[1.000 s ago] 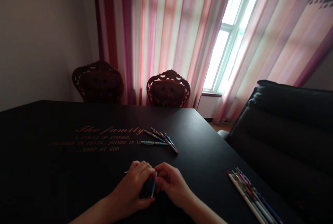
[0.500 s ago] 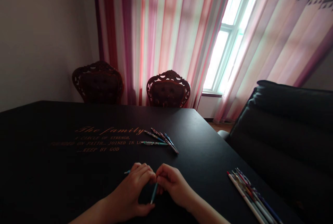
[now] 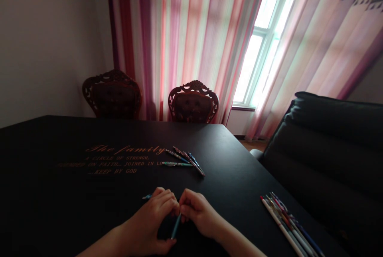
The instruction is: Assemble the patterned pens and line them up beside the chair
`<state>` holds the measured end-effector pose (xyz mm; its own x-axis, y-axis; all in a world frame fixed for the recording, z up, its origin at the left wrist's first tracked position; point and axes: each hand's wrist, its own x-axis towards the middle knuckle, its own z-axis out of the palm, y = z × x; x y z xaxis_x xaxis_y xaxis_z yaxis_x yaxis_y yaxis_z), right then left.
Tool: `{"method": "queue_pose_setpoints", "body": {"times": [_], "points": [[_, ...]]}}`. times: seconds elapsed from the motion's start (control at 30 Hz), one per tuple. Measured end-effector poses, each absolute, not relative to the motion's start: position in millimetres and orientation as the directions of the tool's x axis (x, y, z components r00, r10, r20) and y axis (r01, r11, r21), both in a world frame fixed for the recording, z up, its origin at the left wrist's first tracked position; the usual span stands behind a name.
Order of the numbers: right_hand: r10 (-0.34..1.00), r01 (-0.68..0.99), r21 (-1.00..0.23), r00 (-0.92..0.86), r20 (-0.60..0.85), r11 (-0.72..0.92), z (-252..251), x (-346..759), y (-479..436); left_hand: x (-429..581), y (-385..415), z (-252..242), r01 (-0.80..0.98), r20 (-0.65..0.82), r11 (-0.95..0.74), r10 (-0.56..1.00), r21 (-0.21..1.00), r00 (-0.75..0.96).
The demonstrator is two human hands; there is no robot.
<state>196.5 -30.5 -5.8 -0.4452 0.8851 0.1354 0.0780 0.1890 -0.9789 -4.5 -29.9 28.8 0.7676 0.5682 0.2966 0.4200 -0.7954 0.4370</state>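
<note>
A slim teal pen piece (image 3: 176, 226) slants between my two hands, low in the head view. My right hand (image 3: 199, 212) pinches its upper end between thumb and fingers. My left hand (image 3: 151, 220) is curled, its thumb against the lower tip and its fingers meeting the right fingertips. Beyond the left fingers a light-blue pen end (image 3: 147, 197) pokes out; the rest is hidden behind the hand. Farther off, several patterned pens (image 3: 187, 159) lie in a loose, crossing pile on the black table (image 3: 98, 209).
Several more pens (image 3: 289, 223) lie side by side near the table's right edge. A dark padded seat (image 3: 332, 161) stands to the right. Two carved chairs (image 3: 112, 97) are behind the far edge, before striped curtains (image 3: 191, 42). Gold lettering (image 3: 125, 149) marks the tabletop.
The lower end of the teal pen piece has shifted slightly down and left, along with my left thumb. My right hand stays nearly in place, and the pen piles are unchanged.
</note>
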Motion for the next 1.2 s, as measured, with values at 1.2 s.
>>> {"method": "queue_pose_setpoints", "body": {"times": [1.2], "points": [[0.874, -0.126, -0.991, -0.485, 0.027, -0.039, -6, 202, -31, -3, -39, 27, 0.366, 0.273, -0.719, 0.606, 0.591, 0.747]]}}
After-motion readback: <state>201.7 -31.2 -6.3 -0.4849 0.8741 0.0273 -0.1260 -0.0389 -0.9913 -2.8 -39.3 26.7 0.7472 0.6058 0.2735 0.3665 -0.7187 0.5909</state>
